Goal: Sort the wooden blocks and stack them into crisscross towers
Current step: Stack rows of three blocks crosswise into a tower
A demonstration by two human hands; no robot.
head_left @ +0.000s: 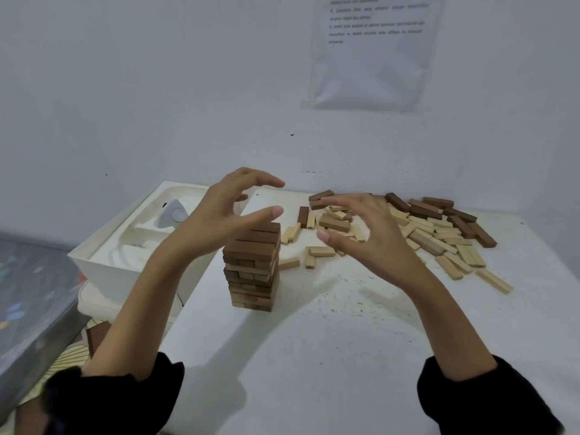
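- Head view: a white counter (345, 340) is backed by a white wall (157, 89).
- A tower (252, 265) is stood mid-counter, with loose blocks (439, 240) scattered to its right.
- Its top is flanked by the left hand (216, 211) and right hand (373, 233), fingers (263, 180) spread, nothing grasped.

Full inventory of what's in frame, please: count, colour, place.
block tower: one, dark brown and tan layers, crisscrossed, on the table left of centre
loose blocks: many, pale and dark brown, scattered across the table's back right
table: one, white and speckled, fills the foreground
box: one, white, open-topped, left of the table
device: one, white, rounded triangle, inside the box
printed sheet: one, white, on the wall at upper right
grey panel: one, far left edge
left hand: fingers loosely curved, holds nothing, above the tower's top; black sleeve
right hand: fingers loosely curved, holds nothing, above the loose blocks; black sleeve
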